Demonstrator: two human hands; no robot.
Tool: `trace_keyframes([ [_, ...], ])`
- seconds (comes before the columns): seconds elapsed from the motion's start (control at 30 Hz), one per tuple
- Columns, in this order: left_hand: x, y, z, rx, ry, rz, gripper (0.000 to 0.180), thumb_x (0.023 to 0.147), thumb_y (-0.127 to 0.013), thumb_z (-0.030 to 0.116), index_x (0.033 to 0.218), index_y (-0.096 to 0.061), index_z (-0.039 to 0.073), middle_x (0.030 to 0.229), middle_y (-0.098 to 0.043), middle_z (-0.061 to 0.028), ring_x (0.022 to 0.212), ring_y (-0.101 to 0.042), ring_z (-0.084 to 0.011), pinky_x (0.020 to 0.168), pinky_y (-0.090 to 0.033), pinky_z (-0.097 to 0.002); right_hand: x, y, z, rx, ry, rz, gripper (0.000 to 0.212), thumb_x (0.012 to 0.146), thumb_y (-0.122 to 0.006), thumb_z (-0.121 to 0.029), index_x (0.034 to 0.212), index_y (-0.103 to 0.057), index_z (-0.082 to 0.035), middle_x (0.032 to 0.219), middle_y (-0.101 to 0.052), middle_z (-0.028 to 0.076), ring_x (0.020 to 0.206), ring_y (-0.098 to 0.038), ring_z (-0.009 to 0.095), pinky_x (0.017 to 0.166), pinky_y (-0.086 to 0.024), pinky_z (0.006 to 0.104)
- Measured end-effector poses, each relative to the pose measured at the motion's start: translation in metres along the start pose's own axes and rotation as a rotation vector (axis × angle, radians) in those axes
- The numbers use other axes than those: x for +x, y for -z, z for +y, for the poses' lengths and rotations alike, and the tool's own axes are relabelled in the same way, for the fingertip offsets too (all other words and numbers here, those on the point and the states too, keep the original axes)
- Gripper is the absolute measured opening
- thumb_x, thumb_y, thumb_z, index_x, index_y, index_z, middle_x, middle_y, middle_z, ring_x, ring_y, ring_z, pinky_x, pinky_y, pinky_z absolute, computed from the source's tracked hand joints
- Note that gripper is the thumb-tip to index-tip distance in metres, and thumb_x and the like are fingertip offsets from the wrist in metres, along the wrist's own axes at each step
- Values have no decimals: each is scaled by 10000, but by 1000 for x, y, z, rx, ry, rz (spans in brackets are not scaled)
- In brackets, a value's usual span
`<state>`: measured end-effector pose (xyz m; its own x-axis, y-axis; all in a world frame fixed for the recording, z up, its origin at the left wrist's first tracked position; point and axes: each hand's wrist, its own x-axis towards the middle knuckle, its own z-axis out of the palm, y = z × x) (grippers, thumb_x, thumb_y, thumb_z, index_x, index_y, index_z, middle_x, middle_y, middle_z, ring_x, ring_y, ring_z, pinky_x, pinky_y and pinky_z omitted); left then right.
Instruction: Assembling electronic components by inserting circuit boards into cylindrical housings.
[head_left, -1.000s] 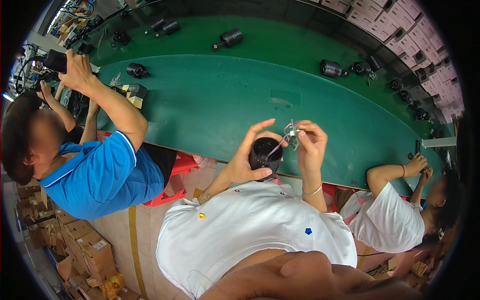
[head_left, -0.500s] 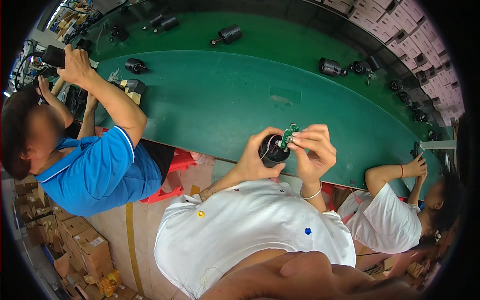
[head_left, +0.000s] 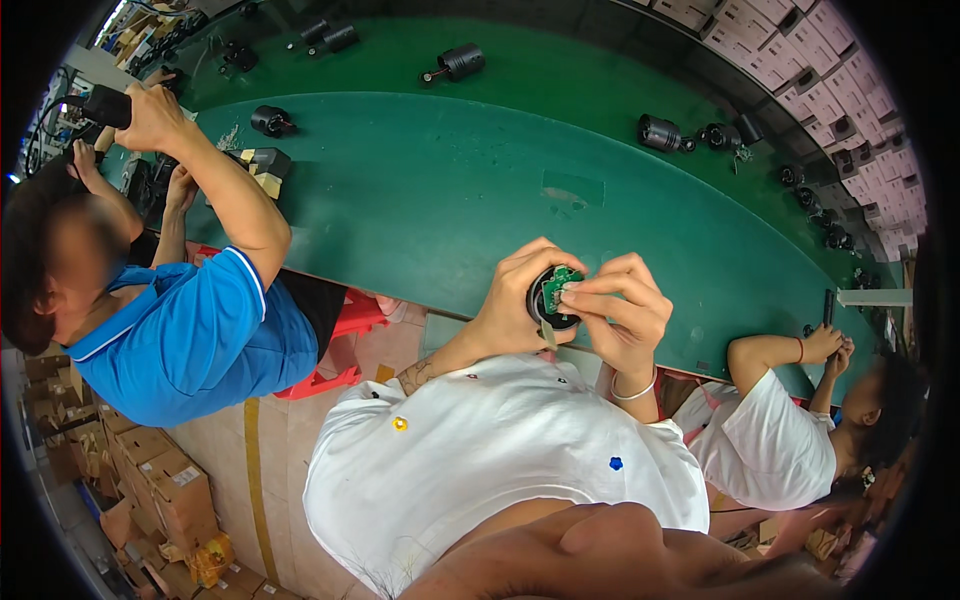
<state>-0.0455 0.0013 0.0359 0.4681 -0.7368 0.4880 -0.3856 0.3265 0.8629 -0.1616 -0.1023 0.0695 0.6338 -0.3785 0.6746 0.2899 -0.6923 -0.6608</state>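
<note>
Board (head_left: 552, 287) clamped in the fingers of the right hand (head_left: 630, 312), at the mouth of a black housing (head_left: 534, 300) gripped by curled fingers of the left hand (head_left: 508, 305).

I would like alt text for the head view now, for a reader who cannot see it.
A left hand holds a black housing while the right hand holds a green circuit board at its open end. Around them are a green table, a co-worker in blue at left and another in white at right; more black parts lie farther off.
</note>
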Motion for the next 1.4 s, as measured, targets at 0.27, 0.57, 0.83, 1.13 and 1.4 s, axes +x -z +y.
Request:
trace_keyframes([
  [0.27, 0, 6, 4, 30, -44, -49, 533, 491, -828, 111, 977, -620, 42, 891, -660, -69, 733, -582, -189, 686, -483, -299, 6, 6, -4, 80, -40, -164, 210, 636, -750, 16, 793, -784, -118, 815, -702, -7, 703, -524, 150, 688, -451, 266],
  [0.57, -4, 11, 5, 131, -52, -41, 668, 460, -809, 92, 1074, -550, 41, 944, -677, -73, 792, -632, -217, 698, -497, -302, 14, 6, -24, -218, -45, -239, 194, 617, -754, 28, 782, -757, -73, 761, -668, 6, 716, -508, 160, 666, -446, 250],
  [0.83, -11, 11, 1, 68, 2, -69, 743, 450, -831, 106, 1120, -516, 37, 964, -688, -71, 791, -639, -213, 740, -500, -310, 15, 9, -23, -154, 10, -328, 173, 628, -747, 41, 778, -733, -46, 737, -641, 19, 701, -480, 165, 647, -428, 256],
  [1.13, -4, 17, 4, 137, 1, -109, 758, 424, -828, 108, 1113, -522, 33, 983, -679, -71, 822, -650, -242, 755, -498, -332, 11, 4, -21, -96, -67, -302, 127, 686, -717, 28, 797, -709, -34, 743, -605, 38, 685, -477, 190, 670, -436, 301],
  [1.4, -2, 20, 2, 203, 70, -128, 729, 451, -801, 76, 1125, -528, 29, 1000, -669, -74, 815, -650, -245, 750, -497, -323, 18, 1, -9, -140, -88, -325, 153, 650, -732, 53, 779, -721, -28, 741, -631, 22, 701, -468, 170, 649, -420, 276],
])
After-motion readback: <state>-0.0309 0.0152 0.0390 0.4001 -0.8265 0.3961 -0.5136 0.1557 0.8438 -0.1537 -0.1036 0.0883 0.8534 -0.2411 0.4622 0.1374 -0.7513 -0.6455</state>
